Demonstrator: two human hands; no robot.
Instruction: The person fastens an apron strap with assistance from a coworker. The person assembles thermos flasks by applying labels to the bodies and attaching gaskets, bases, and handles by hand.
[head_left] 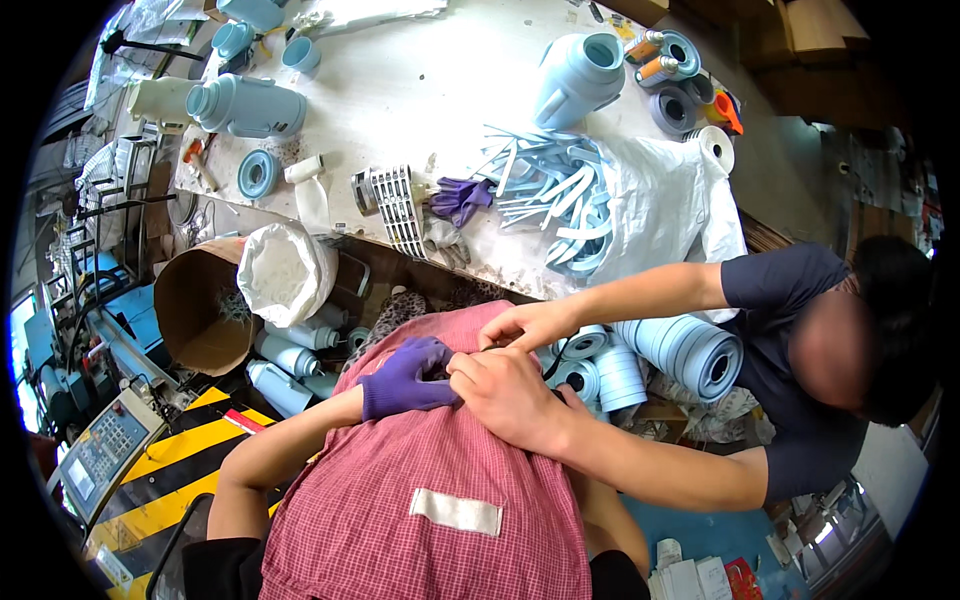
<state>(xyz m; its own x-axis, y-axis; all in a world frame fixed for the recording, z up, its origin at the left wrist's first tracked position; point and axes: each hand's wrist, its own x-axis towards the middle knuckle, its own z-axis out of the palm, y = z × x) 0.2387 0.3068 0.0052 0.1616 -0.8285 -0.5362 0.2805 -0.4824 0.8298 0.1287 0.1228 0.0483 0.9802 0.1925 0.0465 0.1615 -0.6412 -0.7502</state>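
My left hand (408,380), in a purple knit glove, is at the front of my red checked apron (400,480). Its fingers curl closed; whatever is in them is hidden. Right against them is a co-worker's bare hand (505,395), bent over the apron cloth. The co-worker's other hand (530,325) reaches in just beyond it, fingertips together at a small dark item too hidden to name. Part of my right forearm shows at the lower right, passing under the co-worker's arm (670,470); my right hand itself is out of sight.
Across the worktable (430,80) are light-blue jugs (250,105), a purple glove (461,200) and a white sack (655,200) spilling blue strips. Below it stand a white bag (287,275), a cardboard box (200,320) and stacked blue parts (690,355). A control panel (105,455) is at left.
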